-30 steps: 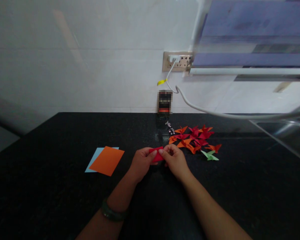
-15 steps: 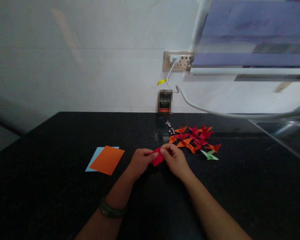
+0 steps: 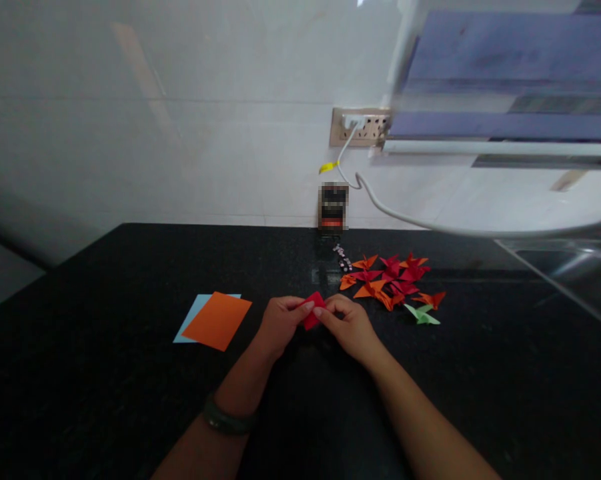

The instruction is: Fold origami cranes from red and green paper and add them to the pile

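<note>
A small folded red paper (image 3: 311, 311) is pinched between both my hands over the black countertop (image 3: 80, 373). My left hand (image 3: 280, 325) grips its left side, and my right hand (image 3: 349, 325) grips its right side with thumb and fingertips. A pile of folded red and orange paper shapes (image 3: 387, 280) lies just beyond my right hand, with one green folded shape (image 3: 421, 314) at its near right edge.
An orange paper sheet (image 3: 218, 321) lies on a light blue sheet (image 3: 191, 317) to the left of my hands. A small dark object (image 3: 333, 208) stands against the white wall, below a socket (image 3: 360, 127) with a white cable (image 3: 405, 217). A shelf (image 3: 505, 87) overhangs the upper right.
The red paper has been turned and folded smaller between my fingers, now showing as a compact diamond shape. My hands stayed in place; the view shifted slightly.
</note>
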`<state>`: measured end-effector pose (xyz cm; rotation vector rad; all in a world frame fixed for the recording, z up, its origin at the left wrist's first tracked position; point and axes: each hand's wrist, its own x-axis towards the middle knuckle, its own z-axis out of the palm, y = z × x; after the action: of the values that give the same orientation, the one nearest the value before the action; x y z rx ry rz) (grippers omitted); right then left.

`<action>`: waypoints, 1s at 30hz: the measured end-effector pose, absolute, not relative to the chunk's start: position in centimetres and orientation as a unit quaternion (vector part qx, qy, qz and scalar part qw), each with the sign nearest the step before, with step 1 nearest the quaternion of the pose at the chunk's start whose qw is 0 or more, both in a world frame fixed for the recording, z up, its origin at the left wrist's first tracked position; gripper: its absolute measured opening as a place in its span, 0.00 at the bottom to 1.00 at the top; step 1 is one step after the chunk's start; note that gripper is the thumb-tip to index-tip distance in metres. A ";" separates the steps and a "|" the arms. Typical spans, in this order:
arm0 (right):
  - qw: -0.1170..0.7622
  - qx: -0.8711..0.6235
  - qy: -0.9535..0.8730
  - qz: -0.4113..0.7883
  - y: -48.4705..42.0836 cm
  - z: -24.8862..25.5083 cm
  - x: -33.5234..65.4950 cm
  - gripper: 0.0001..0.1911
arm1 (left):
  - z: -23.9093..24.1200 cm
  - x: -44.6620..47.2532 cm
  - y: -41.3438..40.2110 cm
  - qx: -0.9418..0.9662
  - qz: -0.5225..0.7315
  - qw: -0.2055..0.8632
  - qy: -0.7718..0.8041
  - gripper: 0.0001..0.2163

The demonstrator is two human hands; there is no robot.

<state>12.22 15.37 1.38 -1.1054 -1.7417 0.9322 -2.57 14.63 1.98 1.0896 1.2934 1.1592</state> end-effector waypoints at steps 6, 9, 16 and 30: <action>0.445 -0.502 -0.553 0.494 15.2 0.8 11.5 0.11 | 2.2 -2.2 14.4 0.488 0.472 0.493 0.544 0.11; 0.428 -0.494 -0.549 0.521 15.2 0.9 11.5 0.13 | 2.1 -2.0 14.3 0.505 0.468 0.479 0.545 0.11; 0.396 -0.482 -0.642 0.447 15.2 1.2 12.1 0.12 | 2.2 -2.1 14.5 0.560 0.439 0.448 0.541 0.11; 0.464 -0.500 -0.407 0.607 15.1 1.2 11.0 0.10 | 1.8 -1.2 13.7 0.589 0.468 0.291 0.591 0.11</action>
<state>10.97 15.05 1.19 -1.2293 -1.0008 1.4920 -1.18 13.75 1.76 1.5697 1.5762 1.2470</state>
